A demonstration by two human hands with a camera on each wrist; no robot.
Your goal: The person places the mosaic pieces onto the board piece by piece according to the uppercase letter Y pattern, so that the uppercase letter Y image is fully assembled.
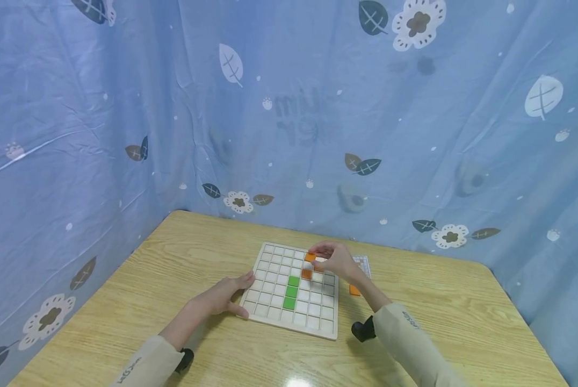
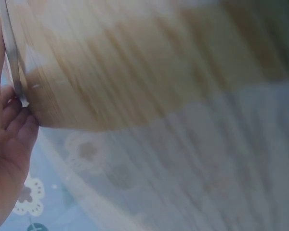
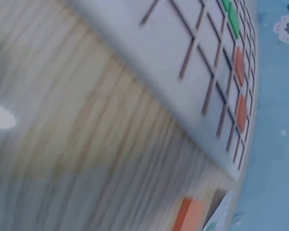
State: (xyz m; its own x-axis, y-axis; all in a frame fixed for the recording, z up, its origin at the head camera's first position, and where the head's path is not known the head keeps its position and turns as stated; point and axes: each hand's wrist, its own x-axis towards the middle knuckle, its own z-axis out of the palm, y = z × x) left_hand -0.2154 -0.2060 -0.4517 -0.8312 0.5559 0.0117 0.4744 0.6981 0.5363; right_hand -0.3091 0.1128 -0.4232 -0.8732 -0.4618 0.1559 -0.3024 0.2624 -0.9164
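A pale gridded board (image 1: 274, 323) lies on the table, with three green tiles (image 1: 291, 293) in a line and orange tiles (image 1: 306, 274) on its right half. At the board's left edge my left hand (image 1: 221, 294) grips it with thumb and fingers. In the left wrist view the fingers (image 2: 20, 120) curl against the board's edge. Over the board's far right part, my right hand (image 1: 339, 262) pinches an orange tile (image 1: 310, 257) between thumb and fingertips. Only a sliver of that hand shows at the right side of the right wrist view.
To the board's right lies a printed card (image 1: 362, 264), with an orange block (image 1: 354, 290) at its near end. A blue patterned curtain (image 1: 289, 107) hangs behind the wooden table (image 1: 439, 306) and along its sides.
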